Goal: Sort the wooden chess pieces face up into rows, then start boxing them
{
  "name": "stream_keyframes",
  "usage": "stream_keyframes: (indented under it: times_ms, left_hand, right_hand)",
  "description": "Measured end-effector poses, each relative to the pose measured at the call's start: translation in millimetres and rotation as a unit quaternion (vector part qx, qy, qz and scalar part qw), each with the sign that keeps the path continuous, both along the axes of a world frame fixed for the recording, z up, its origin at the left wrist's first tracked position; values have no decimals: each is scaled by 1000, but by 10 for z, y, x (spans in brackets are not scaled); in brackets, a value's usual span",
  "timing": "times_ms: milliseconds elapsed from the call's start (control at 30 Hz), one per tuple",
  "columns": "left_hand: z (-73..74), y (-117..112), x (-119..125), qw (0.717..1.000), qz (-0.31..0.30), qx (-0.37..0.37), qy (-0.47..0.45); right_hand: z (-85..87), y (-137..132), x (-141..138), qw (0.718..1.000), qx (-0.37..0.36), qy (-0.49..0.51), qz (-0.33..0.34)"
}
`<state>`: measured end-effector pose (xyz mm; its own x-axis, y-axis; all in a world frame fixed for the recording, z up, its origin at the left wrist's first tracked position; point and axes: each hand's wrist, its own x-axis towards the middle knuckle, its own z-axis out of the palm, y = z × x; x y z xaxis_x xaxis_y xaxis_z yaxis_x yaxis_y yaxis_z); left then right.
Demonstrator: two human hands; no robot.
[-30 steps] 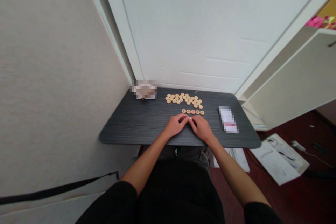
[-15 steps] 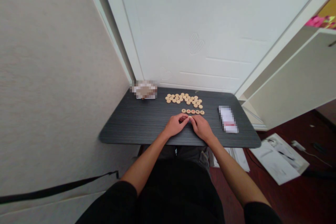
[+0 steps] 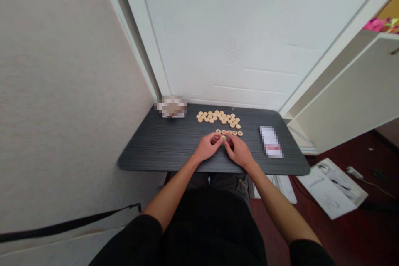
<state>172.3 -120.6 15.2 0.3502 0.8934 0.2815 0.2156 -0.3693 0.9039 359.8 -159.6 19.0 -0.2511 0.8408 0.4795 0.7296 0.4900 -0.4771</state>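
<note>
White panel at far side; dark grained table before it, disc cluster far on top. Left hand pinching, right hand loosely open just beside it. Near side of five-disc row: single disc in left fingers.

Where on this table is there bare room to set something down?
Widest: the left of the table, bordered by its left edge, the blurred object and the left hand. Smaller: between the right hand and the blurred white item. Crowded: the middle, with loose discs behind, a row of five discs, then both hands.
</note>
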Motion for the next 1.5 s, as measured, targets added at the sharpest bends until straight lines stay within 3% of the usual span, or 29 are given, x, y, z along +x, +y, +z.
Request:
stream_keyframes:
  times_ms: [300,667,1500]
  left_hand:
    - [12,-12,13,999,-12,-4,-31]
    - [96,-38,0,1000,-27,0,14]
    - [89,-74,-18,998,-24,11,50]
  right_hand:
    - [8,10,2,1000,-1,-13,3]
    - [-50,25,10,1000,-1,-12,-8]
    - [-30,15,15,999,7,-36,9]
